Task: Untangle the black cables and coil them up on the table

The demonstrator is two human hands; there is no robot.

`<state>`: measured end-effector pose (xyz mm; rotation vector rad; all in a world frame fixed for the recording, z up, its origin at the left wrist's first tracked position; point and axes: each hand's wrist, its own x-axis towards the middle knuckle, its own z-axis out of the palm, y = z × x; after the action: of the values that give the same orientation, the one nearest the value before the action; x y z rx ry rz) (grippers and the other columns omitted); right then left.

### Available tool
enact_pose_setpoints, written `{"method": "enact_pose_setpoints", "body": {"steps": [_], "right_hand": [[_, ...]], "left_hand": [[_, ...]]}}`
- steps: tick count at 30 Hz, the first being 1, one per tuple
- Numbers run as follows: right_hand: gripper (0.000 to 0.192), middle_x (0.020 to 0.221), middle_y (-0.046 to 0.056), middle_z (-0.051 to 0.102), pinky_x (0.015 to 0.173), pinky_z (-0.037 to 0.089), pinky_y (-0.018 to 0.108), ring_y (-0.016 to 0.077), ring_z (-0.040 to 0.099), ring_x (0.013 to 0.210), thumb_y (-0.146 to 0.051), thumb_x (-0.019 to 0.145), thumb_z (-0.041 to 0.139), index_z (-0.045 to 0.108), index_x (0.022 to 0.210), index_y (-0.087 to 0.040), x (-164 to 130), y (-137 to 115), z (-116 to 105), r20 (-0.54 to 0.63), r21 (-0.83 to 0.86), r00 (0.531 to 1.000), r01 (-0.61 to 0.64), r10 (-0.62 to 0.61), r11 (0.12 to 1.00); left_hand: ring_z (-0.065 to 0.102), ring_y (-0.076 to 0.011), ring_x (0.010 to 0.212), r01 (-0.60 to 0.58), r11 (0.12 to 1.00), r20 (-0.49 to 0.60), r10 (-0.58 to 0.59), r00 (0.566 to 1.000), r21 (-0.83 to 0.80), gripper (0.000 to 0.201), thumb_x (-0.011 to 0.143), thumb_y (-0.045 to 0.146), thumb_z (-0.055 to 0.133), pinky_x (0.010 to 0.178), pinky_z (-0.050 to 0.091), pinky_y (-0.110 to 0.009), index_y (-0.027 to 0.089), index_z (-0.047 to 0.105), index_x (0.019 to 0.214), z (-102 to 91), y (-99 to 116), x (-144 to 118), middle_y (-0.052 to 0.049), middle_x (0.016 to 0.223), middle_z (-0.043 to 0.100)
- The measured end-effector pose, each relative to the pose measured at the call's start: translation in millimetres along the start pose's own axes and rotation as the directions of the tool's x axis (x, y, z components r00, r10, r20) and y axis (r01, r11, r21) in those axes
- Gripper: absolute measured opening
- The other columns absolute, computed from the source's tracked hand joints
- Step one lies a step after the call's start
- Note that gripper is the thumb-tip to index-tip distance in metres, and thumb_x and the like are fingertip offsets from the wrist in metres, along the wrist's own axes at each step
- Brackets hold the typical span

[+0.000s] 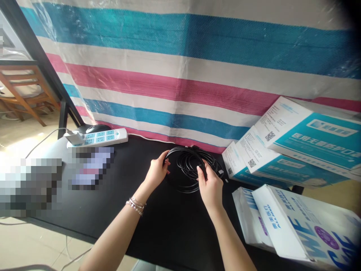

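Observation:
A coiled black cable [188, 165] lies on the black table [118, 195], near the striped tarp. My left hand [158, 171] grips the coil's left edge; a beaded bracelet sits on that wrist. My right hand [209, 184] pinches the loops on the coil's right side. A small connector end shows at the coil's right.
A white power strip [98, 138] with a plugged white charger lies at the back left, a black mouse [97, 128] behind it. Teal-and-white boxes [296, 143] are stacked at right, white packs [296, 222] in front. The striped tarp [180, 67] hangs behind. Blurred items lie at left.

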<state>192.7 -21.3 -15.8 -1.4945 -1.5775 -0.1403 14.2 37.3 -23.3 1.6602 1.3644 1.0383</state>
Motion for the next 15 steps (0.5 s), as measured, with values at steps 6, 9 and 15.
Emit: {"method": "enact_pose_setpoints", "body": {"steps": [6,9,15], "right_hand": [[0.035,0.097,0.016,0.070,0.070,0.055,0.031,0.0235,0.069,0.082,-0.030,0.089,0.042,0.062,0.108,-0.008,1.2,-2.8,-0.9,-0.113,-0.022,0.992,0.051,-0.054,0.998],[0.033,0.094,0.016,0.070,0.070,0.054,0.030,0.0233,0.069,0.082,-0.028,0.089,0.043,0.064,0.104,-0.007,1.5,-2.6,-0.9,-0.156,-0.076,0.983,0.084,-0.095,0.994],[0.039,0.091,0.016,0.071,0.068,0.053,0.028,0.0231,0.070,0.078,-0.033,0.091,0.039,0.062,0.106,-0.005,-1.2,-0.7,0.6,-0.119,-0.093,0.991,0.047,-0.058,0.995]], "left_hand": [[0.063,-0.0116,0.047,0.053,0.997,0.038,-0.051,0.998,-0.051,0.040,0.085,0.027,0.045,0.052,0.052,-0.022,0.015,0.049,0.123,0.6,3.5,-0.8,-0.005,0.077,0.068],[0.064,-0.0122,0.048,0.047,0.997,0.048,-0.044,0.998,-0.063,0.039,0.085,0.030,0.044,0.051,0.051,-0.022,0.013,0.052,0.120,0.3,3.3,-1.2,-0.006,0.075,0.067],[0.061,-0.0097,0.045,0.017,1.000,0.019,-0.017,1.000,-0.017,0.040,0.086,0.029,0.043,0.050,0.050,-0.020,0.019,0.049,0.124,0.4,2.8,-3.1,-0.004,0.075,0.067]]}}
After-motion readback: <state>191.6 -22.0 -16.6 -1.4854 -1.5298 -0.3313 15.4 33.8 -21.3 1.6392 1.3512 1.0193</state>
